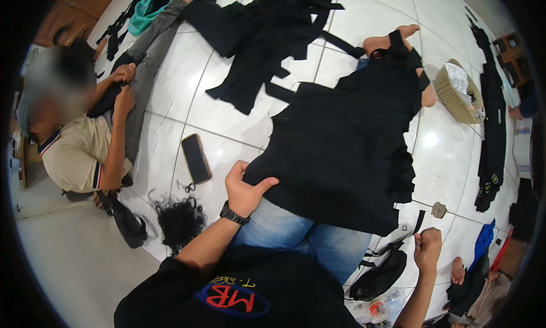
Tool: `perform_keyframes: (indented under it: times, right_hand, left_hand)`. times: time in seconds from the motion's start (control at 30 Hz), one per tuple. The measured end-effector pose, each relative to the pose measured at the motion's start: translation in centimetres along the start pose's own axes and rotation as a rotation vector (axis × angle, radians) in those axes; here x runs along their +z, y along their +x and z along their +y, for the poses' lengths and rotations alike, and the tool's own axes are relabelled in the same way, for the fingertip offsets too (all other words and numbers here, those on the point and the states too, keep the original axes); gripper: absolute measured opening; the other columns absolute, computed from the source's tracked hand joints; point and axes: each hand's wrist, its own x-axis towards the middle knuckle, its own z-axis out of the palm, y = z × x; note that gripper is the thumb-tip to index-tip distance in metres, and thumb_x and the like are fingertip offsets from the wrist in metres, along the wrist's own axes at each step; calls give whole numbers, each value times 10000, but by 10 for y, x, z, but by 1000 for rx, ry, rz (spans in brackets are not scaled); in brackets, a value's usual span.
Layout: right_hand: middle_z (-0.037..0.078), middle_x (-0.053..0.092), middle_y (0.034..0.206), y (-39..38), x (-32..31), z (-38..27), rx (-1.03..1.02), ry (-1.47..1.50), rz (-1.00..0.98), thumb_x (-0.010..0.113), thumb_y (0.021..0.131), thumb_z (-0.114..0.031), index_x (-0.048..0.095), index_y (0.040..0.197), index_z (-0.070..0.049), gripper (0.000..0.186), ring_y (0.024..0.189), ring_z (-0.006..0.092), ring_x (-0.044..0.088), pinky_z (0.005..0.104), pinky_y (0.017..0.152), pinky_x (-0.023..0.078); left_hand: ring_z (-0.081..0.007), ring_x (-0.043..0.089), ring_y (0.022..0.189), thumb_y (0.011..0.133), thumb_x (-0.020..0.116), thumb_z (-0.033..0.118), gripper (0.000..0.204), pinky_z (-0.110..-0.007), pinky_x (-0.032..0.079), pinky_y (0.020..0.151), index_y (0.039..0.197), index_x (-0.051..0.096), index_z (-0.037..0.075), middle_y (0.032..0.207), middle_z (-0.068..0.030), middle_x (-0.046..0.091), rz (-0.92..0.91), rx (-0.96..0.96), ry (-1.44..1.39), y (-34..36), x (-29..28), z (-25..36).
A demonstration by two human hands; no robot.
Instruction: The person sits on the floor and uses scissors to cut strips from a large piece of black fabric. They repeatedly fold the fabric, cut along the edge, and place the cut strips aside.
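A large piece of black cloth point(341, 151) with ragged, notched edges lies across my jeans-clad legs and reaches toward my bare feet. My left hand point(247, 191), a dark watch on its wrist, grips the cloth's near left edge, thumb on top and fingers beneath. To the right, apart from the cloth, my right hand point(427, 249) is closed in a pinch above the floor. A short black strip point(420, 221) shows just beyond its fingertips; whether the fingers hold it, I cannot tell.
More black cloth pieces point(256, 38) spread over the tiles ahead. A phone point(197, 158) and a heap of black scraps point(181, 221) lie left, near a seated person point(85, 140) handling dark cloth. Right are a woven basket point(455, 95), a black bag point(380, 275) and a plastic bottle point(377, 311).
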Motion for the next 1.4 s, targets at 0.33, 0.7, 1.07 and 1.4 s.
perform_keyframes:
  times: [0.33,0.7,1.07,1.4]
  right_hand:
    - [197,493,803,-24,22,38,32,-28,-45,561,979,-175,479,804,18,273,801,395,472,482,732,379]
    - [241,656,874,1,0,-56,383,674,-312,548,1015,-289,648,875,62,391,781,365,612,494,736,434]
    - [171,547,825,25,32,-88,-115,-55,15,641,883,-113,521,830,-6,169,815,380,522,478,766,408]
    - [179,516,787,17,24,-60,-137,5,15,668,851,-84,499,783,-5,199,770,382,497,478,712,398]
  left_hand:
    - [-112,671,732,679,971,248,488,-270,548,679,859,576,23,779,-75,703,16,11,15,-1,0,4]
    - [-109,643,810,804,883,143,399,-261,523,748,954,534,21,901,-72,698,65,-12,-63,-7,-2,-4]
    - [-79,632,716,812,880,157,381,-235,524,662,906,541,13,806,-66,691,163,28,-146,-3,5,-4]
    - [-116,646,806,791,894,135,404,-256,521,759,936,535,20,882,-89,704,100,-51,-138,-8,2,3]
